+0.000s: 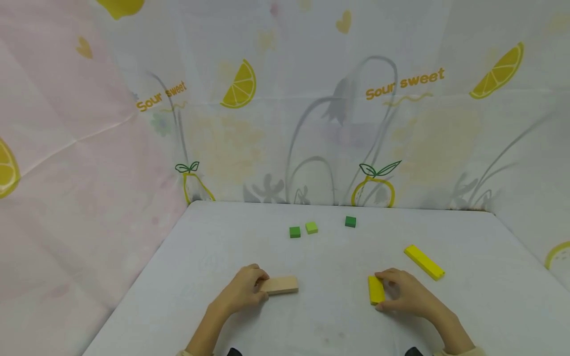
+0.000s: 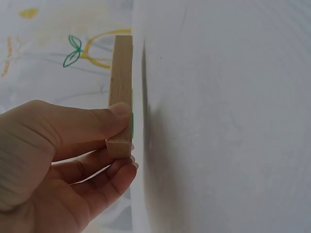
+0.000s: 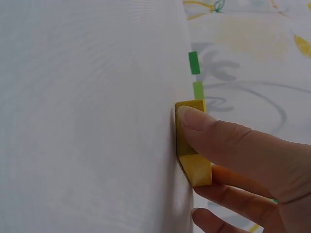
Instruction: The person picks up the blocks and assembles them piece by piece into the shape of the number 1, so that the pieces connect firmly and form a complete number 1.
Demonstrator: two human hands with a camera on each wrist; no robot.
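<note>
A plain wooden block (image 1: 280,285), flat and oblong, is pinched at its left end by my left hand (image 1: 244,290). In the left wrist view the thumb presses one face of the wooden block (image 2: 121,73), and a thin shadow gap shows between it and the table. My right hand (image 1: 407,294) pinches a short yellow block (image 1: 376,290) between thumb and fingers. The right wrist view shows that yellow block (image 3: 197,170) at the table surface, thumb across its side. A longer yellow block (image 1: 424,262) lies slantwise beyond the right hand.
Toward the back of the white table (image 1: 222,237) lie a green cube (image 1: 295,232), a light green cube (image 1: 311,227) and a dark green cube (image 1: 350,221). A lemon-printed cloth (image 1: 285,123) hangs behind the table's far edge.
</note>
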